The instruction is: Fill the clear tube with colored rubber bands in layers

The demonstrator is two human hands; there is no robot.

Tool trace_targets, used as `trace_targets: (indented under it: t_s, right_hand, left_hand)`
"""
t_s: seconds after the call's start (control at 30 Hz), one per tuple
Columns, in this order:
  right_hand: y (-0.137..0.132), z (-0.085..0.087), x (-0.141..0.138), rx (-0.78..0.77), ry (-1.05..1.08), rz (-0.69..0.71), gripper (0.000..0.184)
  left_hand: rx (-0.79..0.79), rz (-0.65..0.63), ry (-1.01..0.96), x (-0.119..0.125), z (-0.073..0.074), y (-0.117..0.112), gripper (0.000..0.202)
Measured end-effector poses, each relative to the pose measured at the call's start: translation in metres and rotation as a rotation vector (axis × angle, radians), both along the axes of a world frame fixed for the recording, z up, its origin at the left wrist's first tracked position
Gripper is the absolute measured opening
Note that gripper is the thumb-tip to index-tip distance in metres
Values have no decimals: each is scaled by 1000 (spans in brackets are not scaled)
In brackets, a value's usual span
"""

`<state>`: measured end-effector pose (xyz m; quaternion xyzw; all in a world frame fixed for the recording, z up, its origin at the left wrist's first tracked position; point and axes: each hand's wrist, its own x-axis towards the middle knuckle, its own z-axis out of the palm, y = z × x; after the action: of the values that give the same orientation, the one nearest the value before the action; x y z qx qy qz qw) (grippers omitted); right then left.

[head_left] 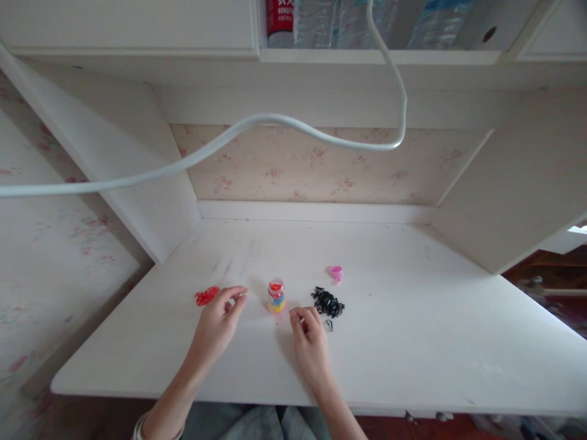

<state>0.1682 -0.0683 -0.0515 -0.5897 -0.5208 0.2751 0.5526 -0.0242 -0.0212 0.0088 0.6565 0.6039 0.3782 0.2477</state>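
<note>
A small clear jar (276, 297) stands upright between my hands, with yellow, blue and red layers of small bands inside. My left hand (224, 313) is just left of the jar, thumb and forefinger slightly apart, with nothing visible between them. Beside it, partly behind its knuckles, lies a pile of red rubber bands (207, 296). To the right of the jar, my right hand (310, 333) has its fingers curled in against the thumb; whatever they may hold is hidden. A heap of black rubber bands (328, 302) lies close by that hand, with one loose black band (329, 325) nearer me.
A pink cap (337, 272) lies beyond the black heap on the white desk (413, 342). Across the view in front of the shelf runs a white cable (284, 120). Plastic bottles (314, 24) fill the shelf overhead. Side panels flank the desk.
</note>
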Motion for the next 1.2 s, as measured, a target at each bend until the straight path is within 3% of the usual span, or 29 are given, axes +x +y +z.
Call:
trace_targets:
  t_s: [0.17, 0.3, 0.5, 0.8, 1.2]
  right_hand:
    - [1, 0, 0, -27, -29, 13, 28]
    - [2, -3, 0, -18, -30, 11, 30]
    - [2, -3, -1, -7, -25, 0, 31]
    - [2, -5, 0, -34, -31, 13, 30]
    - [2, -3, 0, -25, -38, 6, 32]
  left_hand:
    - [-82, -59, 127, -15, -34, -20, 29]
    - [-92, -71, 167, -19, -46, -28, 27]
    - [-7, 16, 343, -29, -46, -25, 25]
    - [-7, 319, 696, -64, -36, -6, 27]
    - [-7, 304, 818, -73, -43, 8, 28]
